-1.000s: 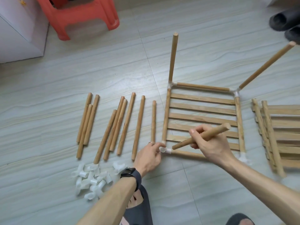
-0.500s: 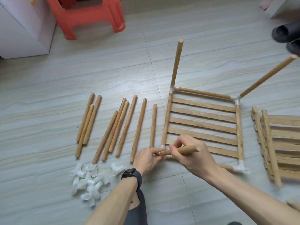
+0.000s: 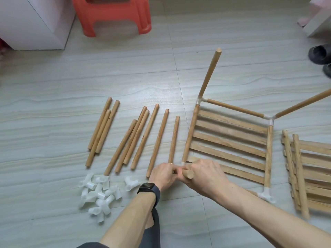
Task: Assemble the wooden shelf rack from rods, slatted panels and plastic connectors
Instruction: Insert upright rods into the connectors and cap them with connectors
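On the pale tiled floor point(image 3: 53, 176), a partly built shelf frame point(image 3: 229, 140) lies flat: a slatted panel bordered by rods joined at the corners with white plastic connectors. Two rods stand up from its far corners, one at the far-left connector point(image 3: 200, 100) and one leaning out of view from the far-right connector point(image 3: 270, 119); the near-right connector point(image 3: 266, 194) has an empty socket. At the near-left corner both hands meet. The right hand point(image 3: 206, 178) is wrapped around a short wooden rod point(image 3: 188, 174), whose round cut end faces the camera. The left hand point(image 3: 163, 175), with a ring on one finger and a black smartwatch point(image 3: 147, 187) at the wrist, has its fingers curled in against the rod's lower end, pinching the near-left connector point(image 3: 182, 163), of which only a sliver of white shows. Just left of the frame lie the loose rods point(image 3: 136, 138), side by side in a rough row, and nearer the person sits a pile of spare connectors point(image 3: 100, 194). Right of the frame rests a stack of slatted panels point(image 3: 308, 172). Farther off stand a red plastic stool point(image 3: 114, 15), a white cabinet point(image 3: 32, 24) and dark slippers point(image 3: 320, 52).
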`<control>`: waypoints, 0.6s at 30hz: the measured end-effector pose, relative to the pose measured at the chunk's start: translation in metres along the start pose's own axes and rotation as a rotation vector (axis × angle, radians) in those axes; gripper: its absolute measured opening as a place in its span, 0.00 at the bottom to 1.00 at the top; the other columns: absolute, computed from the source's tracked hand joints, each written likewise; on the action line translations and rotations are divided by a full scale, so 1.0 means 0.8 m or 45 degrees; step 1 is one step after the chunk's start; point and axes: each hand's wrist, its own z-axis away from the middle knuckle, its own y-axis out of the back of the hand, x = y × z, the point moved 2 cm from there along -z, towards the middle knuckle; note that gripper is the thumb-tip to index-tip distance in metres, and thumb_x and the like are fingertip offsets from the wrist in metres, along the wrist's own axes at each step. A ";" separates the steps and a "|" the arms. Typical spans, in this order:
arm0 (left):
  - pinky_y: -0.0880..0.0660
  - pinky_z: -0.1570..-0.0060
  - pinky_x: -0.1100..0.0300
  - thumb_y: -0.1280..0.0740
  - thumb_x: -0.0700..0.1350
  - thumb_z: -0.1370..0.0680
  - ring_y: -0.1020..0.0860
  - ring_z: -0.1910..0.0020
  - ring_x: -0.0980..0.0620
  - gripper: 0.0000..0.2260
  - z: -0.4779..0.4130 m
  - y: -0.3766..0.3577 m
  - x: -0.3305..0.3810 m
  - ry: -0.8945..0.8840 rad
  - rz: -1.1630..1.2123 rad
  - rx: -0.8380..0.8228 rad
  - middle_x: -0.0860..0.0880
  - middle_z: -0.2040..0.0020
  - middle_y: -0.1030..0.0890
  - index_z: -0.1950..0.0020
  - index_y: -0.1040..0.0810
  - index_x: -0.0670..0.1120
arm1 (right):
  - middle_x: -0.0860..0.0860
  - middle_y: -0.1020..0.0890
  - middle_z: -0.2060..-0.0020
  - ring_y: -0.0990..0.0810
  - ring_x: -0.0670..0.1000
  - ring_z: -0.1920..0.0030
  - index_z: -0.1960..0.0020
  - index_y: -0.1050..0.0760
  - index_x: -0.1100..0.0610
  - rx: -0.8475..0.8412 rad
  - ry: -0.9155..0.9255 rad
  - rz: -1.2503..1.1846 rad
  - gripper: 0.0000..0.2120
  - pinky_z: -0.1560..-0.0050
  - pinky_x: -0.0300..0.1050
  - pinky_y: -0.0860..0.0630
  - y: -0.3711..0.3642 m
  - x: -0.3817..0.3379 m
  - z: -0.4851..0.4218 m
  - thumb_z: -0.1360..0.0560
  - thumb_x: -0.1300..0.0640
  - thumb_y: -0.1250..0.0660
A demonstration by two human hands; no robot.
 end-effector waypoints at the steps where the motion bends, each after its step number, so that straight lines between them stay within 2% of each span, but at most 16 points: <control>1: 0.35 0.63 0.56 0.40 0.48 0.25 0.22 0.56 0.45 0.14 0.000 0.001 -0.001 -0.005 -0.003 0.003 0.52 0.57 0.22 0.44 0.23 0.63 | 0.52 0.28 0.68 0.33 0.59 0.64 0.64 0.34 0.53 0.002 -0.011 -0.001 0.25 0.65 0.48 0.40 0.000 0.002 0.000 0.23 0.34 0.52; 4: 0.32 0.61 0.57 0.39 0.52 0.23 0.24 0.57 0.48 0.15 0.000 0.004 -0.004 -0.025 -0.006 0.001 0.52 0.52 0.18 0.41 0.23 0.70 | 0.52 0.24 0.66 0.30 0.59 0.64 0.68 0.39 0.53 0.034 -0.020 0.007 0.25 0.65 0.47 0.38 -0.004 -0.001 0.004 0.23 0.35 0.52; 7: 0.31 0.61 0.56 0.39 0.53 0.23 0.22 0.55 0.45 0.16 -0.001 0.006 -0.004 -0.027 0.012 0.003 0.52 0.51 0.18 0.40 0.26 0.73 | 0.52 0.19 0.63 0.23 0.60 0.61 0.64 0.34 0.53 0.025 -0.023 -0.006 0.23 0.64 0.47 0.38 -0.005 -0.003 0.003 0.22 0.36 0.49; 10: 0.32 0.61 0.57 0.38 0.54 0.22 0.24 0.56 0.47 0.16 0.000 0.006 -0.006 -0.036 -0.007 -0.011 0.52 0.53 0.18 0.40 0.26 0.73 | 0.52 0.19 0.63 0.27 0.59 0.63 0.65 0.34 0.54 0.001 -0.027 0.041 0.24 0.65 0.47 0.38 -0.006 -0.004 0.003 0.22 0.36 0.49; 12: 0.32 0.60 0.57 0.37 0.53 0.22 0.22 0.53 0.48 0.17 -0.002 0.007 -0.009 -0.041 -0.021 -0.042 0.53 0.49 0.17 0.38 0.25 0.72 | 0.53 0.20 0.65 0.26 0.60 0.64 0.68 0.39 0.54 0.028 -0.025 0.059 0.25 0.65 0.47 0.38 -0.007 -0.004 0.004 0.22 0.37 0.49; 14: 0.27 0.56 0.57 0.38 0.48 0.22 0.20 0.46 0.50 0.20 -0.003 0.012 -0.011 -0.024 0.013 -0.089 0.56 0.46 0.16 0.35 0.24 0.70 | 0.53 0.18 0.63 0.21 0.61 0.60 0.68 0.37 0.53 -0.003 0.010 0.120 0.25 0.64 0.46 0.37 -0.011 0.001 0.005 0.22 0.36 0.50; 15: 0.24 0.52 0.56 0.39 0.46 0.21 0.20 0.43 0.51 0.21 -0.004 0.019 -0.011 -0.014 0.045 -0.105 0.57 0.45 0.16 0.34 0.23 0.67 | 0.52 0.17 0.60 0.19 0.60 0.56 0.63 0.29 0.51 -0.050 0.047 0.149 0.24 0.63 0.46 0.36 -0.015 0.008 0.006 0.21 0.35 0.50; 16: 0.23 0.49 0.55 0.40 0.44 0.21 0.20 0.42 0.52 0.21 -0.004 0.029 -0.010 -0.007 0.082 -0.096 0.57 0.45 0.16 0.33 0.23 0.65 | 0.50 0.17 0.56 0.19 0.58 0.51 0.52 0.24 0.46 -0.103 0.079 0.154 0.21 0.62 0.46 0.34 -0.019 0.019 0.008 0.20 0.34 0.49; 17: 0.23 0.46 0.55 0.40 0.44 0.21 0.20 0.42 0.52 0.20 -0.002 0.041 -0.008 -0.002 0.124 -0.060 0.57 0.45 0.16 0.34 0.22 0.62 | 0.48 0.17 0.52 0.19 0.56 0.48 0.41 0.25 0.41 -0.152 0.088 0.142 0.19 0.59 0.46 0.29 -0.022 0.032 0.010 0.20 0.33 0.47; 18: 0.23 0.45 0.56 0.40 0.45 0.20 0.20 0.42 0.53 0.18 0.000 0.056 -0.005 -0.001 0.171 -0.015 0.56 0.44 0.16 0.35 0.20 0.60 | 0.46 0.18 0.49 0.19 0.55 0.45 0.35 0.28 0.40 -0.198 0.052 0.133 0.20 0.55 0.47 0.24 -0.028 0.045 0.011 0.21 0.32 0.44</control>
